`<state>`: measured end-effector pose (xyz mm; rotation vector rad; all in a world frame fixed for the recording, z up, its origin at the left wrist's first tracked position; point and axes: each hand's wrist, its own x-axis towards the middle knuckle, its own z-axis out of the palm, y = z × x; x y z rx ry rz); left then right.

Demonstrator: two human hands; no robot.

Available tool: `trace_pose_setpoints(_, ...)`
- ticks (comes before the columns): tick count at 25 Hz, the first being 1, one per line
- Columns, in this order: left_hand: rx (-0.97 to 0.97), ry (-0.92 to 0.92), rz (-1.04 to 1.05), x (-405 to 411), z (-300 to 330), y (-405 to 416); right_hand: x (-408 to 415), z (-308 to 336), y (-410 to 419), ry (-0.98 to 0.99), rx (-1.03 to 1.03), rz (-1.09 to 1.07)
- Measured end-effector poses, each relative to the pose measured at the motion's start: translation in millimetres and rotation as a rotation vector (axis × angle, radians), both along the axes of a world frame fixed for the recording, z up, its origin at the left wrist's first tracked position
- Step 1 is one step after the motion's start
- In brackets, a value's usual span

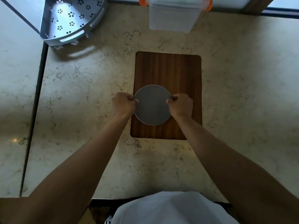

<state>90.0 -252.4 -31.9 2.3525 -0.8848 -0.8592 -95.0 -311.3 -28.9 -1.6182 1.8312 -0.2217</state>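
Observation:
A round grey plate point(152, 105) is over the near half of a brown wooden cutting board point(168, 71) on the marble counter. My left hand point(123, 105) pinches the plate's left rim with curled fingers. On the opposite side, my right hand point(181, 105) grips the right rim the same way. The plate's surface is bare. Whether the plate rests on the board or is held just above it cannot be told.
A grey corner rack point(69, 21) with flower-shaped holes stands at the back left. A translucent plastic container point(174, 18) with orange clips sits at the back, behind the board. A dark seam point(34, 113) runs along the counter's left side.

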Motion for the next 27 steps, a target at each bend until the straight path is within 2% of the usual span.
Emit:
trace_pose_setpoints(5, 0.064, -0.109, -0.082, -12.8, -5.2, -1.7, 1.5, 0.3, 3.6, 0.035, -0.027, 0.026)
trace_pose_setpoints(9, 0.117, -0.177, -0.081, -24.8, -1.4, -3.5, 5.0, -3.1, -0.5, 0.075, 0.036, 0.026)
trace_pose_setpoints(16, 0.166, 0.063, -0.023, -9.7, -0.4, -15.0, 4.6, -2.6, -3.1, -0.063, 0.163, -0.036)
trace_pose_setpoints(22, 0.135, 0.095, 0.026, -8.4, -4.6, -11.5, -8.9, -7.0, 1.7, -0.246, 0.143, -0.085)
trace_pose_setpoints(27, 0.071, 0.106, -0.025, -7.8, -4.1, -6.5, -21.1, -6.9, 3.3, -0.306, 0.196, -0.092)
